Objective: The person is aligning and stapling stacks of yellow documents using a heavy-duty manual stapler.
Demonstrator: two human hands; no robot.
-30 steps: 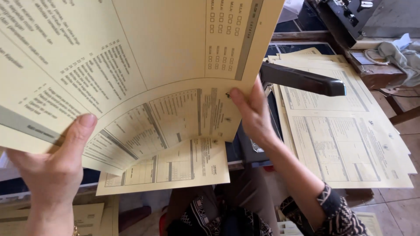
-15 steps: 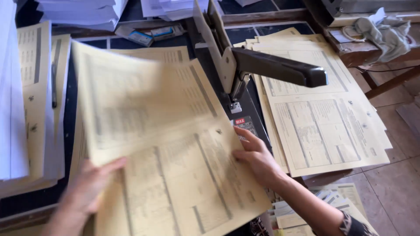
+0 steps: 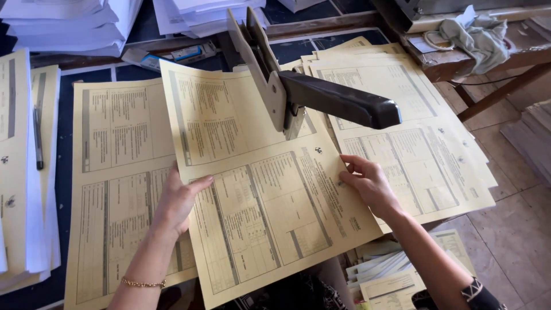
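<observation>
Two hands on one large yellow printed sheet [image 3: 258, 189], which lies slanted across the table [image 3: 63, 166] with its middle pushed in under the head of a long-arm stapler [image 3: 321, 95]. Left hand [image 3: 179, 198]: fingers spread flat on the sheet's near left edge, thumb angled up along the margin, pinning the paper down rather than gripping it; a thin gold bracelet [image 3: 142, 283] sits on that wrist. Right hand [image 3: 368, 182]: fingers loosely curled, tips resting on the sheet's right edge, apparently steadying or nudging it sideways; whether the thumb is tucked under the paper cannot be told. With one hand at each side edge, the fold line between the printed halves appears to be kept in line with the stapler head, just beyond the fingertips. Stapler: grey upright back plate beyond the hands, black handle reaching out to the right above the right hand, raised and untouched. Left of the left hand: a second yellow sheet [image 3: 120, 172] of the same kind, lying flat and partly overlapped by the held one. Right of the right hand: a fanned pile of yellow sheets [image 3: 425, 149], loosely squared, running off the table edge. Far left: stacks of white and yellow paper [image 3: 23, 172] with a pen [image 3: 38, 138] on top. Beyond the hands: white paper stacks [image 3: 80, 23]. Far right, beyond the pile: a crumpled grey cloth [image 3: 476, 34] on a wooden bench [image 3: 459, 60].
</observation>
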